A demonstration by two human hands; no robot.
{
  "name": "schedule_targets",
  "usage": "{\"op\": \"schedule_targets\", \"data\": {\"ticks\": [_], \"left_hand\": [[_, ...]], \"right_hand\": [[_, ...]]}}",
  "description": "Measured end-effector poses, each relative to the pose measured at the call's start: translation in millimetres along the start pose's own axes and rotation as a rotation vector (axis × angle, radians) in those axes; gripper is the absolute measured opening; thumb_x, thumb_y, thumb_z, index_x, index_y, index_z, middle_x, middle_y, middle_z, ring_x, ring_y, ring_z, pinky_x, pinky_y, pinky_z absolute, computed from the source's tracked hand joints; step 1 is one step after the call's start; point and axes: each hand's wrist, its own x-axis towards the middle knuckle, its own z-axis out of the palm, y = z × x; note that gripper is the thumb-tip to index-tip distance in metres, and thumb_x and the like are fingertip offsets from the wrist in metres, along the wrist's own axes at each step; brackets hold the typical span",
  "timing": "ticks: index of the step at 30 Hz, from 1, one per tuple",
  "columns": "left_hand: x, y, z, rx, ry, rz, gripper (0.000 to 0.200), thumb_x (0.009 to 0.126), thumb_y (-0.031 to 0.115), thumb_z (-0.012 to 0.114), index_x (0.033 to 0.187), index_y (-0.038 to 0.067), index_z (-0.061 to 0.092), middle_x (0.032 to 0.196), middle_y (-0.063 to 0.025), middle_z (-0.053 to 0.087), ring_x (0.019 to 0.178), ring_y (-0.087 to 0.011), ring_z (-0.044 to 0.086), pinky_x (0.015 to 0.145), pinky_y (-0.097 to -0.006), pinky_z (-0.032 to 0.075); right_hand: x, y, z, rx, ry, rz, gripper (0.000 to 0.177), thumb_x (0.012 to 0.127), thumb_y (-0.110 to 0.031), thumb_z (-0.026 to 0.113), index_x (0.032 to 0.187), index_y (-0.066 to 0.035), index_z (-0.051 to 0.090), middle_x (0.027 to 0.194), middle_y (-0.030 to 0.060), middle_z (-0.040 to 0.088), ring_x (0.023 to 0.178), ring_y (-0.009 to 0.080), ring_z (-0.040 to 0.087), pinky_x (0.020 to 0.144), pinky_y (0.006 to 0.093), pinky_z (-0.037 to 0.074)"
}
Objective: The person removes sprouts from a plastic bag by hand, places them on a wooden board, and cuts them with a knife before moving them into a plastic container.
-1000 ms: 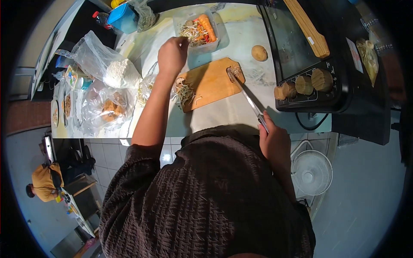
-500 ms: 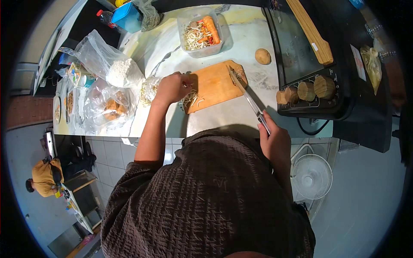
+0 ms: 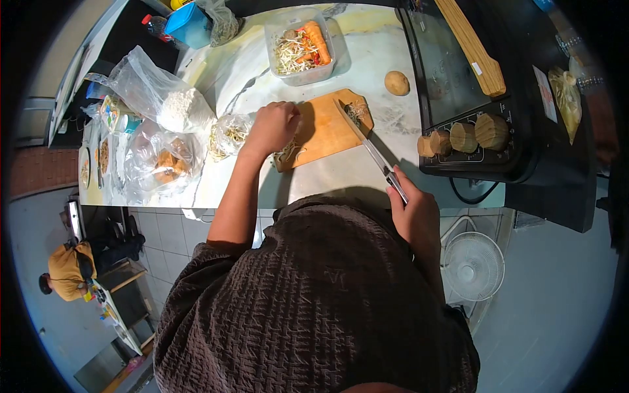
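My right hand (image 3: pixel 415 213) grips the handle of a knife (image 3: pixel 375 152), whose blade reaches up across the right part of a wooden cutting board (image 3: pixel 321 134). Small brownish scraps (image 3: pixel 358 110) lie beside the blade tip. Over the board's left edge is my left hand (image 3: pixel 275 128), its fingers curled in and mostly turned from view; whatever they hold is hidden. Loose bean sprouts (image 3: pixel 287 154) lie just below it. A plastic bag of sprouts (image 3: pixel 230 136) rests left of that hand.
Behind the board stands a clear tub (image 3: pixel 308 80) with sprouts and carrots. A potato (image 3: pixel 396 83) lies near the black stove (image 3: pixel 511 160) with its wooden knobs. On the left are a bag of white powder (image 3: pixel 147 82) and a bag of brown food (image 3: pixel 147 160). Another person (image 3: pixel 69 268) sits far left.
My left hand has shifted slightly right and up, its fingers now more tucked in. The knife stays in my right hand in nearly the same position. The view has moved slightly.
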Motion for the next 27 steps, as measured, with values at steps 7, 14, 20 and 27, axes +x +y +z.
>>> {"op": "schedule_targets", "data": {"ticks": [7, 14, 20, 27], "left_hand": [[12.6, 31.6, 31.1, 0.023, 0.035, 0.153, 0.016, 0.089, 0.019, 0.064, 0.095, 0.004, 0.067, 0.095, -0.0156, 0.066, 0.094, -0.0360, 0.061, 0.084, -0.0445, 0.046], [-2.1, 17.1, 38.8, -0.005, 0.150, 0.120, 0.022, 0.087, 0.020, 0.069, 0.107, 0.010, 0.068, 0.107, -0.0092, 0.064, 0.104, -0.0316, 0.058, 0.086, -0.0453, 0.042], [-0.1, 11.1, 44.0, -0.006, 0.129, 0.112, 0.025, 0.086, 0.022, 0.072, 0.109, 0.014, 0.068, 0.108, -0.0082, 0.062, 0.105, -0.0302, 0.057, 0.087, -0.0432, 0.040], [2.2, 15.0, 45.1, -0.047, 0.135, 0.086, 0.024, 0.085, 0.024, 0.073, 0.107, 0.014, 0.069, 0.106, -0.0069, 0.062, 0.105, -0.0280, 0.057, 0.088, -0.0423, 0.039]], "right_hand": [[-0.2, -1.1, 0.7, 0.033, -0.015, 0.005, 0.039, 0.092, -0.019, 0.063, 0.128, -0.005, 0.062, 0.102, 0.0217, 0.069, 0.093, 0.0394, 0.067, 0.077, 0.0411, 0.053], [-2.6, 0.4, 1.3, 0.056, -0.004, -0.023, 0.038, 0.092, -0.017, 0.063, 0.128, -0.004, 0.062, 0.102, 0.0226, 0.068, 0.092, 0.0391, 0.067, 0.076, 0.0406, 0.053], [-0.6, 6.8, 10.3, 0.091, 0.019, -0.097, 0.038, 0.091, -0.020, 0.066, 0.126, -0.007, 0.064, 0.094, 0.0220, 0.069, 0.087, 0.0398, 0.067, 0.074, 0.0448, 0.054], [-1.9, 6.9, 8.8, 0.026, -0.012, -0.078, 0.040, 0.090, -0.022, 0.066, 0.127, -0.008, 0.063, 0.087, 0.0225, 0.068, 0.081, 0.0405, 0.067, 0.070, 0.0460, 0.053]]}}
